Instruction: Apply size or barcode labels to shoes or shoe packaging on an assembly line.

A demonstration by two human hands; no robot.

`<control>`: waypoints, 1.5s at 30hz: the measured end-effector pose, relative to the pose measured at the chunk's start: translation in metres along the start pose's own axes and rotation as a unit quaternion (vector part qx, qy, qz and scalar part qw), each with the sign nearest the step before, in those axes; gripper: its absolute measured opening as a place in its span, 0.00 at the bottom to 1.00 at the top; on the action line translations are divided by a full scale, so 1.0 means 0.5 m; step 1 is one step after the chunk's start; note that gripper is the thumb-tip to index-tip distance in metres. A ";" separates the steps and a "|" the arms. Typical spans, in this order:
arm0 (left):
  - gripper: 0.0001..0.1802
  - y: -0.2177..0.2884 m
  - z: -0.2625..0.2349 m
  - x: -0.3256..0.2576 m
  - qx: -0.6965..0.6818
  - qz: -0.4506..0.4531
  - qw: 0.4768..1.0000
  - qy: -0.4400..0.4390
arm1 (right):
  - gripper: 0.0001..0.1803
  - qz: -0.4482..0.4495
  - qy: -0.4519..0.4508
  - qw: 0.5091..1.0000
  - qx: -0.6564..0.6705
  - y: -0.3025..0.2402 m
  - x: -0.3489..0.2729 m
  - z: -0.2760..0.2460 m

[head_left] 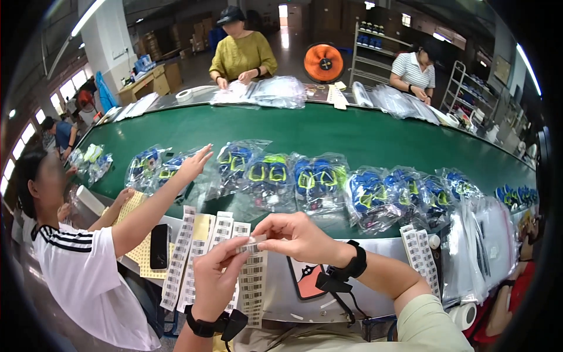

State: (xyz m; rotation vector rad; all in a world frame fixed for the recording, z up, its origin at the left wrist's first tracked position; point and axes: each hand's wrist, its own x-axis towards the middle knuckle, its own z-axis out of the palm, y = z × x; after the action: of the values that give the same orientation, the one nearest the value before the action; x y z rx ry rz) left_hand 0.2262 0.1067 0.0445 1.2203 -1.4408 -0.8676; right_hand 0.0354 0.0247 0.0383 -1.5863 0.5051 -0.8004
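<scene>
While both hands meet over the near edge of the bench (328, 302), a small barcode label (251, 243) is pinched between them: the left hand (216, 274) has its grip pressed together on the label's near end, and the right hand (298, 236) pinches the far end between thumb and fingertips. Just below the label hang long barcode sticker strips (196, 258). Left of the label lies a black phone (159, 246), beside a co-worker's arm (153, 211) reaching out. Beyond the label, bagged blue shoes (316, 180) line the green conveyor belt (328, 132).
</scene>
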 end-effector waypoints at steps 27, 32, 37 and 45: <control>0.23 -0.122 0.092 -0.034 -0.152 -0.176 0.972 0.021 | 0.10 -0.266 0.124 0.896 -0.333 0.071 -0.082 -0.019; 0.21 -0.205 0.105 -0.087 -0.136 -0.225 0.963 0.051 | 0.03 0.004 0.199 0.979 -0.035 0.084 0.046 -0.168; 0.23 -0.268 0.126 -0.127 -0.145 -0.198 0.966 0.086 | 0.06 0.160 0.310 0.937 0.016 0.247 0.322 -0.395; 0.18 -0.490 -0.270 0.162 -0.158 -0.139 0.978 -0.007 | 0.21 0.354 0.281 0.887 0.095 0.471 0.557 -0.526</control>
State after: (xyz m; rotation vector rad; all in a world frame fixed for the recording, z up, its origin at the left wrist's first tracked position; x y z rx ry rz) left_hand 0.4184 -0.0167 -0.1362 1.1860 -1.1040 -1.2461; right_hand 0.0547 -0.3941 -0.1244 -0.8496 1.2947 -0.6930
